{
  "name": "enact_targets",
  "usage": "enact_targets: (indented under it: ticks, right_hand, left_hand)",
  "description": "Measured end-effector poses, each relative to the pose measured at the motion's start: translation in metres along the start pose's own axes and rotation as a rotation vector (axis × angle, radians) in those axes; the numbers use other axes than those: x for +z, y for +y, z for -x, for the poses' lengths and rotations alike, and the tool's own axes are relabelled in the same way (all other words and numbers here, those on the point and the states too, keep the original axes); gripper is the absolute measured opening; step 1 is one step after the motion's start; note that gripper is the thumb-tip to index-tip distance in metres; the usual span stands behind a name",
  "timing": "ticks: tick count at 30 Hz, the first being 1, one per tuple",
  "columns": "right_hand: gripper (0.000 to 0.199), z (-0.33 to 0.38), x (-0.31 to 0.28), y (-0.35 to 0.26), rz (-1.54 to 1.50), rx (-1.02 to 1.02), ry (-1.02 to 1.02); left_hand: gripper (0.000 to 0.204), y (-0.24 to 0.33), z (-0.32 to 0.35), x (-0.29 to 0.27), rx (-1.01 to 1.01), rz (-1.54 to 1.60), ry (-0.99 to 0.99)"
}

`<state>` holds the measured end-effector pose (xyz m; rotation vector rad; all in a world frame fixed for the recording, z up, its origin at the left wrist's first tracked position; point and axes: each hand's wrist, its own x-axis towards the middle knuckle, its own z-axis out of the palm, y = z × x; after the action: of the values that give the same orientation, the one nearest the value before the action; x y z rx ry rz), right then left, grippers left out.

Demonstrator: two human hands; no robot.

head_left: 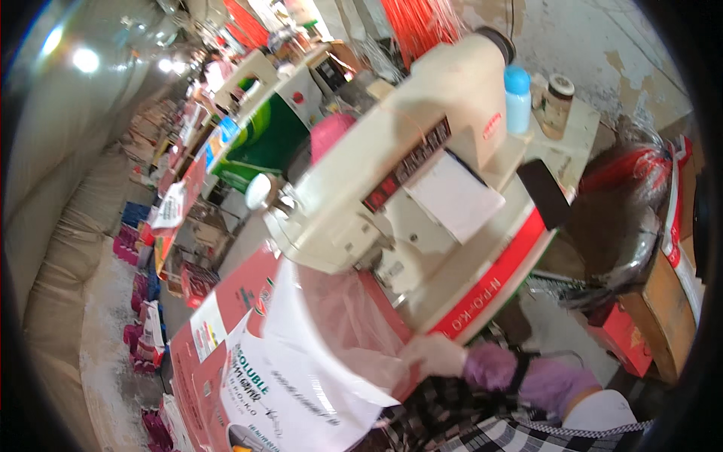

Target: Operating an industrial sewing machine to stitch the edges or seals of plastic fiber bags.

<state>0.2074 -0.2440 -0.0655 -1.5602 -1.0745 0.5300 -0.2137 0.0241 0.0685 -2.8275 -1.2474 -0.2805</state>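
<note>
My right hand (pixel 438 357), in a pale glove with a purple sleeve, is at the near edge of a white and dusty-red printed bag (pixel 290 377). Its blurred fingers appear closed on that edge. A thin translucent pinkish liner (pixel 343 309) shows in the bag's gaping mouth. The bag's upper part lies against the sewing end of a cream sewing machine (pixel 331 203), whose needle area is hidden. My left hand is out of sight.
On the machine bed lies a dark phone (pixel 544 193), and a white paper pad (pixel 456 197) rests against the machine's arm. A blue bottle (pixel 517 102) and a lidded jar (pixel 556 109) stand behind. Cardboard boxes (pixel 659 316) crowd the right; bundled goods (pixel 143 331) line the left floor.
</note>
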Motion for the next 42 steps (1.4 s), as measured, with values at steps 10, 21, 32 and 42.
enact_targets:
  ticks: [10,21,32,42]
  right_hand:
    - [0.032,-0.140,0.071,-0.001,0.368,-0.135,0.089]
    - [0.029,-0.090,0.247,-0.069,0.464,-0.489,-0.573]
    - [0.043,-0.133,0.140,-0.073,0.603,-0.250,-0.937]
    - [0.050,-0.064,0.078,0.012,0.265,-0.064,0.486]
  left_hand:
    - [0.048,-0.053,-0.241,0.088,0.463,-0.196,0.058]
    - [0.055,0.041,-0.006,0.073,-0.630,1.817,-0.045]
    - [0.026,0.102,0.140,0.060,-1.397,1.364,0.298]
    - [0.023,0.063,0.143,0.055,-1.100,1.405,0.403]
